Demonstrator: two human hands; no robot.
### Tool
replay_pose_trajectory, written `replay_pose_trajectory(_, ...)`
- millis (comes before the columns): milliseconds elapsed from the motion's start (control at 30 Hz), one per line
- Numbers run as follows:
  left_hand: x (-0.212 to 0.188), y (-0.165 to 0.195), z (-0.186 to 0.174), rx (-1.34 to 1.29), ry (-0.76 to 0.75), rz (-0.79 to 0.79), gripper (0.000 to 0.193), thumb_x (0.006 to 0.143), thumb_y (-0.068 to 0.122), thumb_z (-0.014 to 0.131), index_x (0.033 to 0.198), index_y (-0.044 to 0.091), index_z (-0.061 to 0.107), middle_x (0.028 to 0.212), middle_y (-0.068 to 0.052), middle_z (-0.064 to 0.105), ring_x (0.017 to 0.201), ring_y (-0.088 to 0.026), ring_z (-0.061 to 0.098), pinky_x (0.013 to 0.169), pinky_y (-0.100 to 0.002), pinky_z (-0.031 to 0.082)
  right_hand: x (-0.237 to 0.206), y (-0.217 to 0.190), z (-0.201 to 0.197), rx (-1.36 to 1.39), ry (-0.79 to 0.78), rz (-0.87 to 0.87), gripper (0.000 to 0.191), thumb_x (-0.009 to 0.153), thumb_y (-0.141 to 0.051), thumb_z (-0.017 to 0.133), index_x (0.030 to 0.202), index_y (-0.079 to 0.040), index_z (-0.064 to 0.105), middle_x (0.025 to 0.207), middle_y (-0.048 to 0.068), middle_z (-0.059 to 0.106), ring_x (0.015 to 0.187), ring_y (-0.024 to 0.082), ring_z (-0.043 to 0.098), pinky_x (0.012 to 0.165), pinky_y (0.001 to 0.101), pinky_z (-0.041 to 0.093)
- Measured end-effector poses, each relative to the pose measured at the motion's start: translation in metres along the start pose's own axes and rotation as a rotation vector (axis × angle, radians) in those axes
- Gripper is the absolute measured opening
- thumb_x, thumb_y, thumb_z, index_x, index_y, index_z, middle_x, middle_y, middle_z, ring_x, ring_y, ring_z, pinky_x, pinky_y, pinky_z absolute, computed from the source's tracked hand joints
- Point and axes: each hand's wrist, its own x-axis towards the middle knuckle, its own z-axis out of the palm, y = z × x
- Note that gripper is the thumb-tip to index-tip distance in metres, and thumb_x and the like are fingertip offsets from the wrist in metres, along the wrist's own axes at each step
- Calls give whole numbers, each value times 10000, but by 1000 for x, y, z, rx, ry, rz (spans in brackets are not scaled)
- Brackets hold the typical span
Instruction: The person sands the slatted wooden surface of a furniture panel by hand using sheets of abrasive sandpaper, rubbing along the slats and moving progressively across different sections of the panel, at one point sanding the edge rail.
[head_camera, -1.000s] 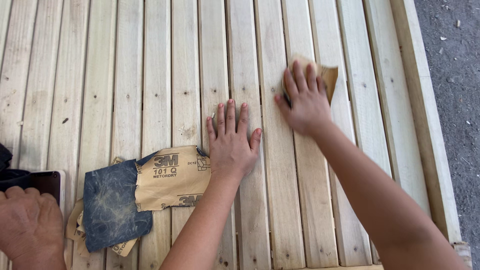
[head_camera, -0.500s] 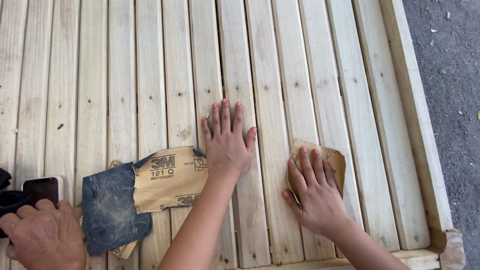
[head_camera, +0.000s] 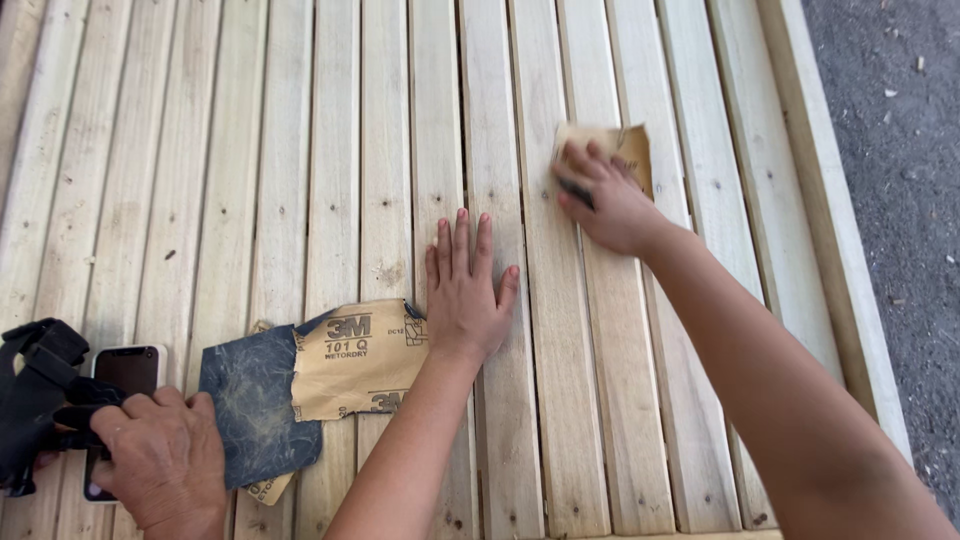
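**Two hands on slatted wood, right one on sandpaper**

Far left, bottom edge — another person's hand rests on the slats, closed around a black strap, with a dark phone lying under it, screen up. Just right of that hand lies a loose sandpaper sheet, partly folded: dark grit side showing on the left, tan printed backing on the right. It lies flat on the wooden slats, pale planks running top to bottom with narrow gaps between them.

Centre: the left hand is pressed flat, palm down, fingers spread and pointing up-frame. Its grip is fully open and holds nothing; the wrist edge touches or just overlaps the right corner of the loose sheet.

Right of centre, higher up — the right hand presses down on a small tan sandpaper piece, fingers curled over its lower left part, the top right corner sticking out past the fingertips. Grip partly closed, pinning the piece to a slat; whether the thumb is tucked under it I cannot tell.

Far right: a thicker frame board edges the slats, then grey gravel ground.
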Motion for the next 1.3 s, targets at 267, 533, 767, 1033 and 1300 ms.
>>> replay_pose_trajectory(267,24,65,-42,-147,-239,391,592,946,344,632,1452,96,451,1506,-97,495,1448,-259,420,1224,-428,356,-101,-6,-38,56,192,-460,315,834,-397,740,1106,-254,808,1264,-9,721,1288,254,625,1136,426,439)
replay_pose_trajectory(533,-27,100,-31,289,-582,495,274,1016,67,476,1159,53,710,1567,-175,432,1437,-319,409,1205,-470,335,-155,51,-34,335,358,-78,400,994,-346,614,1354,-177,660,1534,121,522,1417,329,477,1144,470,396)
replay_pose_trajectory(767,-38,109,-35,146,-669,261,818,922,399,466,1622,339,48,1717,-41,-124,1551,-313,-157,1199,-623,-123,-158,102,7,112,381,254,533,1014,-433,508,1490,-192,522,1663,146,273,1524,351,201,1203,515,196)
replay_pose_trajectory(1033,-6,107,20,92,62,72,759,1032,628,213,1610,200,-29,1682,-128,-38,1528,-337,-88,1213,-562,-96,-122,106,36,-164,350,246,661,1012,-563,372,1569,-207,395,1632,181,268,1538,321,146,1221,520,61)
replay_pose_trajectory(1300,11,114,33,116,-202,-60,824,963,407,507,1632,200,72,1720,-48,8,1565,-311,-50,1261,-509,-20,-105,105,30,-77,381,189,657,1035,-546,385,1566,-160,401,1649,228,270,1560,352,169,1247,537,76)
